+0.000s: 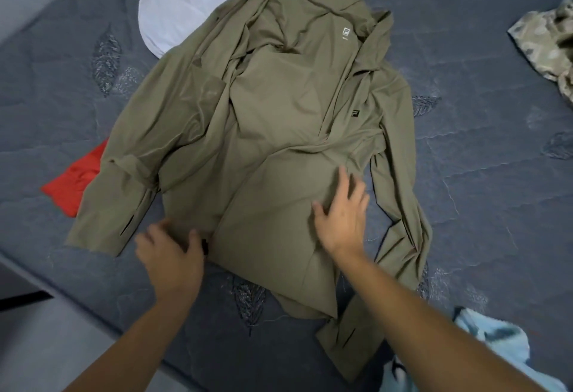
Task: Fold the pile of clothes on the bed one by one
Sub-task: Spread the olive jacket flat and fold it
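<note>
An olive-green hooded jacket [273,131] lies spread out and unzipped on the dark grey bed [483,131], its hood at the far end and its sleeves trailing down both sides. My left hand [169,250] rests at the jacket's lower hem by the zipper end, fingers bent and pinching the fabric. My right hand [342,216] lies flat on the lower right front panel, fingers spread, holding nothing.
A white garment [189,1] and a red garment [76,182] lie partly under the jacket at the left and far side. A camouflage garment [548,41] sits at the right edge. A light blue garment [493,339] lies near right. The bed edge [80,289] runs along the near left.
</note>
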Action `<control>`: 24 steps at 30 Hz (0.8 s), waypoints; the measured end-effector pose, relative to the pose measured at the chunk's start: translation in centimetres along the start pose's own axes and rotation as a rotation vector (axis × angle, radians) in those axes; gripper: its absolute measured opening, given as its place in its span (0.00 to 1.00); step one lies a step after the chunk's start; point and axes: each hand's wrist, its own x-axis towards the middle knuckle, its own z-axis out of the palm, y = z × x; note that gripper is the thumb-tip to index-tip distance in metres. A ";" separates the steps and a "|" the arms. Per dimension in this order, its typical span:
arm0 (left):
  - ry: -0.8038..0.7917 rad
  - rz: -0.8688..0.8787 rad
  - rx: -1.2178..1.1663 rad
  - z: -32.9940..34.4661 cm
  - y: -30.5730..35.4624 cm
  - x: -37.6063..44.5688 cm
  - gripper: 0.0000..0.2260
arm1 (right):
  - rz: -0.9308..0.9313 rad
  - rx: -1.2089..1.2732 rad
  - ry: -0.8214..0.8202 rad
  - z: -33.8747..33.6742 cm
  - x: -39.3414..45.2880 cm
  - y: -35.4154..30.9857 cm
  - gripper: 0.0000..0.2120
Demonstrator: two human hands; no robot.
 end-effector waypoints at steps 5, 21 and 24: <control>-0.129 -0.307 -0.373 -1.1 -1.7 0.7 0.22 | 0.253 0.310 -0.045 1.2 -11.7 2.0 0.38; -0.650 0.084 -0.427 -6.3 -2.3 5.4 0.07 | 0.237 0.337 0.062 5.0 -19.2 1.5 0.14; -0.673 0.206 -0.397 -9.1 -2.5 6.6 0.10 | 0.186 0.336 0.104 4.9 -19.9 0.6 0.24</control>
